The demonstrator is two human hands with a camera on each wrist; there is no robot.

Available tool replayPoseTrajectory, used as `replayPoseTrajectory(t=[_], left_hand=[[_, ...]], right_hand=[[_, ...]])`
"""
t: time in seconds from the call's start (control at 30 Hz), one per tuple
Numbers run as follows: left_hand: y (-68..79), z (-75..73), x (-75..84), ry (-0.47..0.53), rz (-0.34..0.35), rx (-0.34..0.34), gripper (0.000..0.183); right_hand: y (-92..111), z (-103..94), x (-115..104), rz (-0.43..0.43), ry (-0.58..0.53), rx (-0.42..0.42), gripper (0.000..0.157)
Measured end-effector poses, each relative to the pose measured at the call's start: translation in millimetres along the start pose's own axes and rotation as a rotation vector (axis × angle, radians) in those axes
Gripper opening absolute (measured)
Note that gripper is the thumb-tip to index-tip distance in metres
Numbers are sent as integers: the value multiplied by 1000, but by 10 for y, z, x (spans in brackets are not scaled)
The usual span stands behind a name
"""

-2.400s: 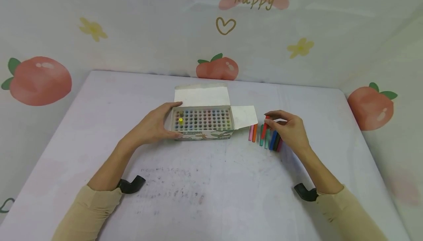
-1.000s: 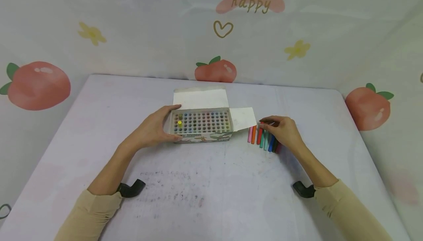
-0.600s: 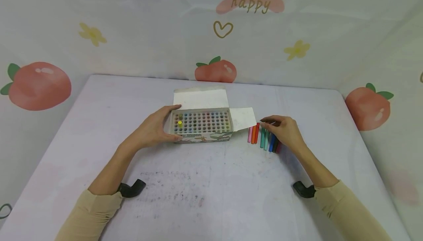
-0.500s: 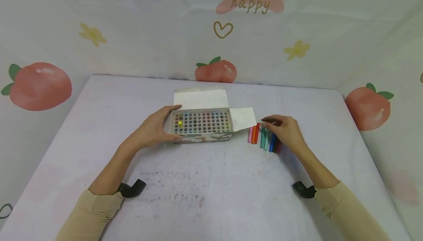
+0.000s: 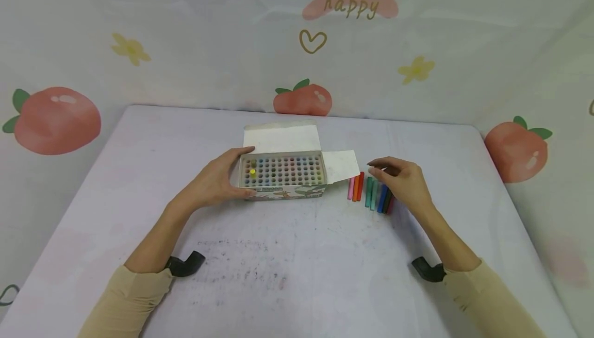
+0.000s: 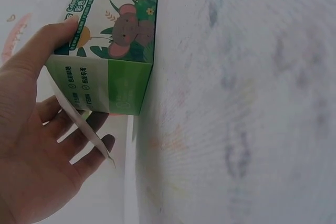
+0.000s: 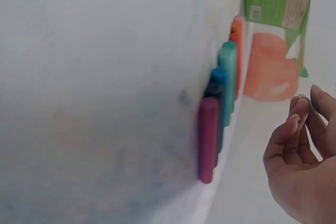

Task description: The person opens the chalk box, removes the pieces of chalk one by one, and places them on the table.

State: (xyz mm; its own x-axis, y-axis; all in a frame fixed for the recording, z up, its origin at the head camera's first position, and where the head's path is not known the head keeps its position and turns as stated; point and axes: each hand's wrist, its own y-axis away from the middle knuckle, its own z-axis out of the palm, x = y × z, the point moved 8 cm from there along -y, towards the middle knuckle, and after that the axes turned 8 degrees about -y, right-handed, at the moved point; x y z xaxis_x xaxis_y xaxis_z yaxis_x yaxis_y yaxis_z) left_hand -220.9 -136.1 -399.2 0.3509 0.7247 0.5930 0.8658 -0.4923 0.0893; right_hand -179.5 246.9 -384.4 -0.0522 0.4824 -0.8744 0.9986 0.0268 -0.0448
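Note:
My left hand (image 5: pixel 214 179) grips the left end of the chalk box (image 5: pixel 290 192), thumb on its front wall and fingers behind. The box stands open, its grid of holes facing up. A yellow chalk stick (image 5: pixel 252 173) and a dull olive one (image 5: pixel 253 163) poke up from the holes near its left end. To the right lie pink, orange and red (image 5: pixel 360 187) chalk sticks, then, after a small gap, two green ones (image 5: pixel 368 192), a blue, a black and a purple chalk stick (image 7: pixel 208 140). Just above this row hovers my right hand (image 5: pixel 401 177), fingers loosely bent and holding nothing.
The box's back flap (image 5: pixel 282 138) is folded up, and its right flap (image 5: pixel 341 167) reaches out towards the chalk row. At the left end, another flap (image 6: pixel 79 116) runs across my left fingers. Smudges (image 5: pixel 241 271) mark the white table in front.
My right hand laid the red chalk stick in the row, slid it left against the orange one, then let go and lifted slightly. My left hand keeps its grip on the box.

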Motion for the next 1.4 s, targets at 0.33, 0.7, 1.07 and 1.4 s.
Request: replayPoseTrajectory(t=[0.33,0.7,1.07,1.4], left_hand=[[16,5,5,18,-1,-6,104],[16,-20,-3,-8,-9,-16,106],[23,-37,42,-55,43,5,106],[7,-70,43,-124,79,28,105]], right_hand=[[-48,119,-248,-65,-107,15,21],[-190,386,-474,-143,-247,-16,19],[-195,690,-977,-160,-310,-74,17],[-335,1029,-1007,-217,-375,-148,17]])
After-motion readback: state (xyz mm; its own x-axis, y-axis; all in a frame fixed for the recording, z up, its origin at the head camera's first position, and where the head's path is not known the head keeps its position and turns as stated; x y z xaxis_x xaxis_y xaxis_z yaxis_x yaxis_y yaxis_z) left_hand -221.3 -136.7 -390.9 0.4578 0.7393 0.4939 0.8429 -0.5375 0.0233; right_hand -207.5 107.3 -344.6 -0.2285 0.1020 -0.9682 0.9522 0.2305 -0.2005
